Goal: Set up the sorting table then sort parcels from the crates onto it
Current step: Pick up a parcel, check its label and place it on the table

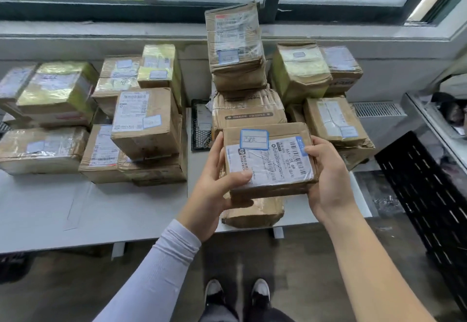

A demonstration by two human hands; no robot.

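Both hands grip one flat cardboard parcel [269, 160] from its short sides: left hand [214, 182] with thumb over the near-left corner of the label and fingers under, right hand [328, 182] with thumb on the top right edge and fingers wrapped below. Parcel is held level, label face up toward the camera, likely so the blue-bordered sticker [254, 139] and barcode can be read before choosing a pile. It hovers just above a crumpled brown parcel [252, 210] at the tabletop's [75, 208] near edge, in front of the middle stack [237, 69], which looks tall and slightly tilted, a tipping risk. Left group [101, 119] and right group [328, 94] sit apart, suggesting sorted piles. Materials: worn corrugated card, dented corners, glossy clear tape wrinkled over paper labels; some boxes wrapped in yellowish tape. Tabletop is smooth, pale grey. Black perforated crate [427, 195] stands at right on the floor; another mesh crate [201, 124] is partly hidden behind the stacks. Left arm wears a pale sleeve [156, 266].
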